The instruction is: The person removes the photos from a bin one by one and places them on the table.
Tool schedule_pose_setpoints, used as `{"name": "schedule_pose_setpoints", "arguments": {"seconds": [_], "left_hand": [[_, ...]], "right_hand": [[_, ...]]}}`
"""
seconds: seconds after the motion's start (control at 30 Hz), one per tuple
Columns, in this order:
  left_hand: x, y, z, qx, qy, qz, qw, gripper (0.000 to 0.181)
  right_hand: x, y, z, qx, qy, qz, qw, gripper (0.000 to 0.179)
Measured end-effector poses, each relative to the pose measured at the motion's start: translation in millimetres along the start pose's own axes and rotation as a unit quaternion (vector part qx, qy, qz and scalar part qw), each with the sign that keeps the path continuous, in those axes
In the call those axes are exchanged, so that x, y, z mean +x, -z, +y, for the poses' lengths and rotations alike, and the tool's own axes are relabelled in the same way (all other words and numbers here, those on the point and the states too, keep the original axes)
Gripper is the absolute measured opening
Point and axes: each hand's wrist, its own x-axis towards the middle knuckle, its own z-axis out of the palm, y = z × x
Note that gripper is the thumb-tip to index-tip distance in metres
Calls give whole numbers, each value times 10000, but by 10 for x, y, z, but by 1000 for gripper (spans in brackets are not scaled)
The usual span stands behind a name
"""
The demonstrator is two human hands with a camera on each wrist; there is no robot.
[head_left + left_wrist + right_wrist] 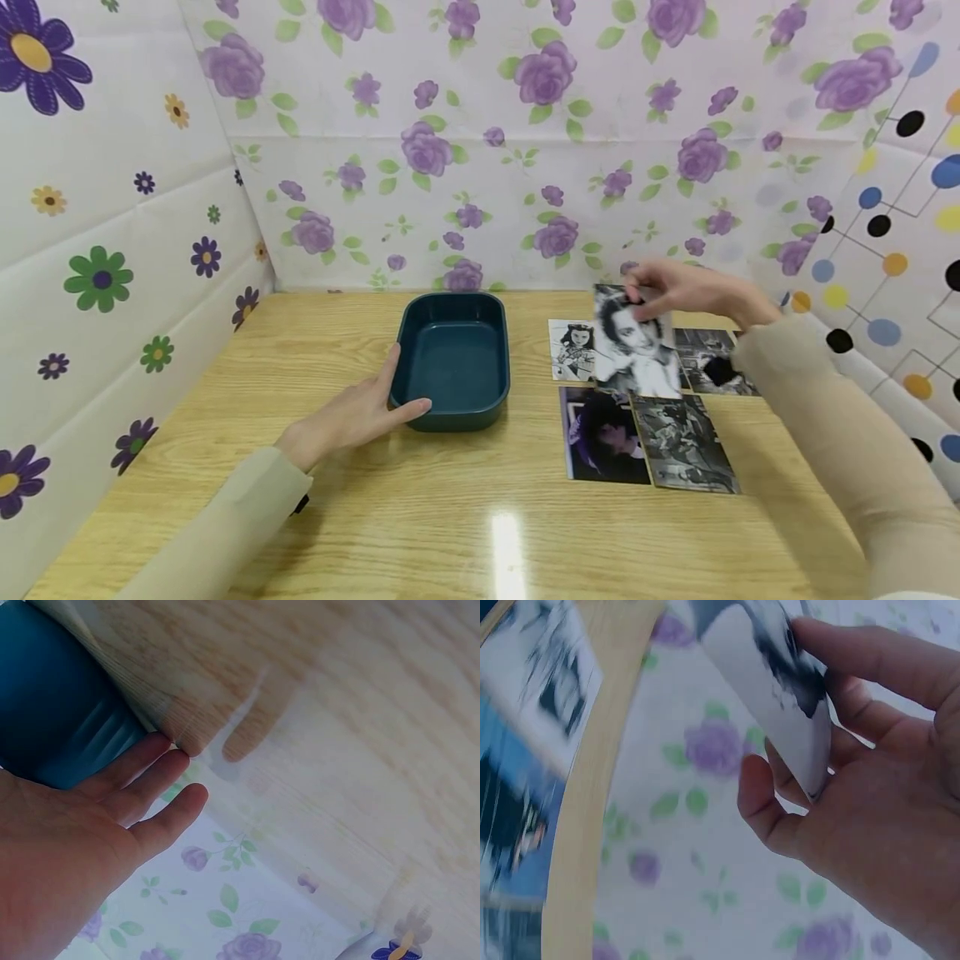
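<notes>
A black-and-white portrait photo is pinched by its top edge in my right hand, raised above other photos on the table. In the right wrist view, thumb and fingers of the right hand grip the photo, seen at a slant. My left hand touches the near left side of a dark teal rectangular tub, fingers and thumb spread. The left wrist view has those fingers extended beside the tub. I see nothing inside the tub.
Under and around the raised photo lie a purple-toned photo, a grey group photo, a small portrait photo and a dark photo partly behind the right wrist. Flower-patterned cloth stands behind the wooden table.
</notes>
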Motion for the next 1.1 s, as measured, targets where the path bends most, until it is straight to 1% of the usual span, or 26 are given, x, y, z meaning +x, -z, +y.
{"name": "schedule_pose_setpoints", "arguments": {"seconds": [0.13,0.23,0.3,0.37,0.47,0.57,0.67,0.73,0.83,0.97,1.1], "left_hand": [[5,-5,-1,14,-13,4,10000,106],[18,-13,7,24,-40,7,10000,106],[29,-17,18,11,-51,-12,10000,106],[35,-17,29,1,-72,-38,10000,107],[33,-9,36,-19,-66,-70,10000,107],[27,-1,31,-18,-56,-56,10000,107],[19,1,24,-15,-54,-35,10000,107],[14,-1,20,-11,-52,-26,10000,107],[6,-7,13,-16,-60,-23,10000,107],[-6,-3,3,-36,-73,-36,10000,106],[-7,15,2,-33,-71,-5,10000,106]], "right_hand": [[-489,91,274,-361,-82,-63,9993,28],[-851,109,491,-525,-196,-21,9984,28],[-1072,101,635,-492,-310,-26,9983,28],[-1258,75,768,-350,-433,-100,9984,29],[-1437,8,941,-185,-609,-275,9976,31],[-1484,-77,1079,-116,-598,-534,9967,31],[-1454,-153,1163,-197,-551,-704,9958,29],[-1414,-197,1191,-314,-497,-720,9957,27],[-1357,-258,1206,-596,-677,-636,9939,24],[-1302,-327,1207,-1070,-1059,-435,9876,21],[-1264,-379,1209,-1472,-1006,-154,9839,20]]}}
